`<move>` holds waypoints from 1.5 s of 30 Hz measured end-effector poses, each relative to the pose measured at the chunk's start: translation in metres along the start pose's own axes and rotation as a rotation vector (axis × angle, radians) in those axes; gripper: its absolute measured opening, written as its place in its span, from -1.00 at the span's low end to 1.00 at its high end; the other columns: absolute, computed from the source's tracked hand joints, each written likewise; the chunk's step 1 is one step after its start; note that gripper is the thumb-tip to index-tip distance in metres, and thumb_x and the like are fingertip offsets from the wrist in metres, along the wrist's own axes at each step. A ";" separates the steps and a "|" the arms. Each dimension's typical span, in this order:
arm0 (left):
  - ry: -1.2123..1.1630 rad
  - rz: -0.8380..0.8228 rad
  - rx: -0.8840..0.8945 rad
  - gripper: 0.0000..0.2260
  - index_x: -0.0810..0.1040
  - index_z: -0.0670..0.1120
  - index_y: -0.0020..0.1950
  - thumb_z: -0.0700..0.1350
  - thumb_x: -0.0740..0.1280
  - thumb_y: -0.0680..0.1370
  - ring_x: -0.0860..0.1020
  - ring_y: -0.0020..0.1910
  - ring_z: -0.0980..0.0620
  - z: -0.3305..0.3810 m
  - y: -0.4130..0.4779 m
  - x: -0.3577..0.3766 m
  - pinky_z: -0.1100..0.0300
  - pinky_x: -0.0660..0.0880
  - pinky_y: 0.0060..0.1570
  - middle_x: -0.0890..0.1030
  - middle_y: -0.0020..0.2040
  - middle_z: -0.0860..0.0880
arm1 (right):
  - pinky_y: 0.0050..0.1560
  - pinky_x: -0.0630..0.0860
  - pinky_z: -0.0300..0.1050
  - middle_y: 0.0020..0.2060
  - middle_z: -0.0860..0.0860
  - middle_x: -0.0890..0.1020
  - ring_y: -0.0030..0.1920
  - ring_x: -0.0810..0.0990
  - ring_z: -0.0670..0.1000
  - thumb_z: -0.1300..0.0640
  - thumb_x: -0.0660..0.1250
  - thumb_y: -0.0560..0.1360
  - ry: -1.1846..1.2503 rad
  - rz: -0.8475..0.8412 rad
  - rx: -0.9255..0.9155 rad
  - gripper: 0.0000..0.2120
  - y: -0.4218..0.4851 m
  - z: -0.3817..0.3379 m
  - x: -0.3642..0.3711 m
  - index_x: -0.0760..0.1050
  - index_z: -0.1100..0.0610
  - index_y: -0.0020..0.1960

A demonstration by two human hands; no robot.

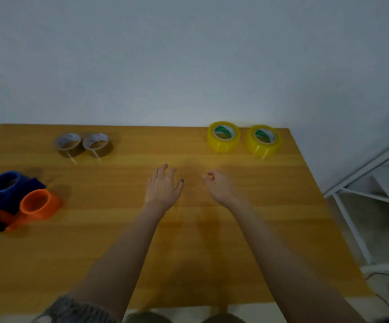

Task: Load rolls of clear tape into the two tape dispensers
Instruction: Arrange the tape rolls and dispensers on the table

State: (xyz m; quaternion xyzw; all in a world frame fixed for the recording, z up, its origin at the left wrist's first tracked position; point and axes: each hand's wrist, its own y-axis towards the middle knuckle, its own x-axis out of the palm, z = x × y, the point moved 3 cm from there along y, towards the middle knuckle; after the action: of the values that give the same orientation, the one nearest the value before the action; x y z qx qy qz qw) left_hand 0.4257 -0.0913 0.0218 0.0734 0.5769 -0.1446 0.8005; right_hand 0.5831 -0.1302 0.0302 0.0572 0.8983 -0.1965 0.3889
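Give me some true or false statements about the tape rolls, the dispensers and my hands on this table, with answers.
1. Two yellow tape rolls sit at the far right of the wooden table. True.
2. The left hand grips a brownish clear tape roll. False: it holds nothing, and both brownish rolls sit untouched at the far left.
3. The blue plastic tape dispenser lies beside the yellow rolls. False: it lies at the table's left edge, against the orange plastic tape dispenser.
4. The right hand holds nothing. True.
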 end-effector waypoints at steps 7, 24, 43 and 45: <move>-0.062 0.005 -0.039 -0.57 0.30 -0.08 0.43 0.05 0.15 0.60 0.20 0.46 -0.09 0.077 0.016 0.031 -0.02 0.25 0.37 0.26 0.47 -0.13 | 0.12 0.43 -0.05 0.29 0.12 0.47 0.20 0.50 0.10 -0.07 0.07 0.64 -0.089 -0.077 0.021 -0.52 0.017 0.064 -0.062 0.28 0.20 0.43; -0.208 -0.069 -0.055 -0.57 0.29 -0.18 0.41 -0.02 0.19 0.60 0.23 0.43 -0.14 0.106 0.129 0.058 -0.03 0.26 0.36 0.29 0.43 -0.19 | 0.29 0.35 -0.01 0.33 0.16 0.44 0.34 0.39 0.12 -0.03 0.13 0.62 -0.052 -0.003 -0.015 -0.55 0.131 0.072 -0.096 0.33 0.24 0.38; -0.527 -0.096 -0.346 -0.44 0.13 -0.27 0.48 0.04 0.14 0.61 0.29 0.38 -0.19 0.104 0.228 0.105 -0.03 0.33 0.29 0.31 0.41 -0.25 | 0.36 0.29 0.03 0.49 0.20 0.22 0.45 0.27 0.19 0.05 0.16 0.62 0.156 0.124 0.246 -0.34 0.225 0.081 -0.070 -0.11 0.26 0.54; -0.537 -0.098 -0.357 -0.47 0.19 -0.26 0.46 0.04 0.15 0.60 0.31 0.36 -0.18 0.103 0.232 0.109 -0.06 0.33 0.30 0.33 0.39 -0.23 | 0.35 0.29 0.00 0.49 0.17 0.23 0.45 0.26 0.17 0.02 0.19 0.61 0.170 0.131 0.270 -0.32 0.226 0.084 -0.069 -0.09 0.24 0.55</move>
State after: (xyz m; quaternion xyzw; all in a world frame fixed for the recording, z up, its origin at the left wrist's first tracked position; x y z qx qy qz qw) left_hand 0.6238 0.0835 -0.0589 -0.1365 0.3641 -0.0936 0.9165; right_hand 0.7456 0.0470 -0.0421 0.1838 0.8877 -0.2839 0.3123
